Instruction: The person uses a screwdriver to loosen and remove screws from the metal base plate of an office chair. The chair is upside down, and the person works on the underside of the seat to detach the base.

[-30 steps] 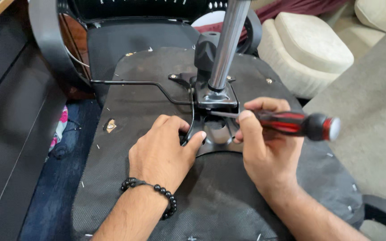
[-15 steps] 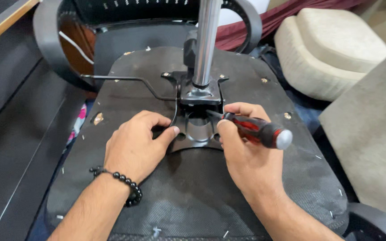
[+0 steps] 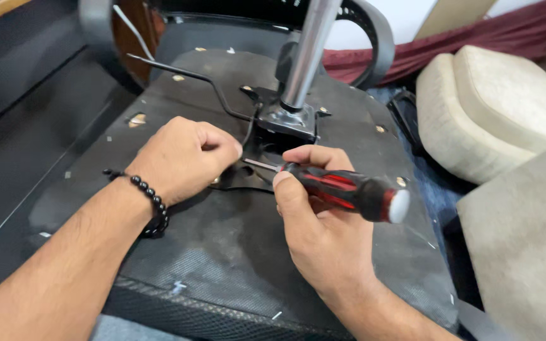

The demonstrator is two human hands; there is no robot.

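The upturned chair seat (image 3: pixel 235 252) fills the middle, its near edge low in view, cushions (image 3: pixel 494 107) close on the right. The right hand (image 3: pixel 323 227) grips a screwdriver (image 3: pixel 342 189), lying nearly flat, tip pointing left toward the metal plate (image 3: pixel 248 180) beside the steel post (image 3: pixel 308 57). The left hand (image 3: pixel 181 158) is curled, fingertips pinching at the plate's edge.

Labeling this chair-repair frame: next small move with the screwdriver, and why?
Probably seat the tip squarely before turning. The right hand holds the red-and-black screwdriver nearly flat, shaft toward the black metal plate under the left hand; the tip and any screw are hidden.
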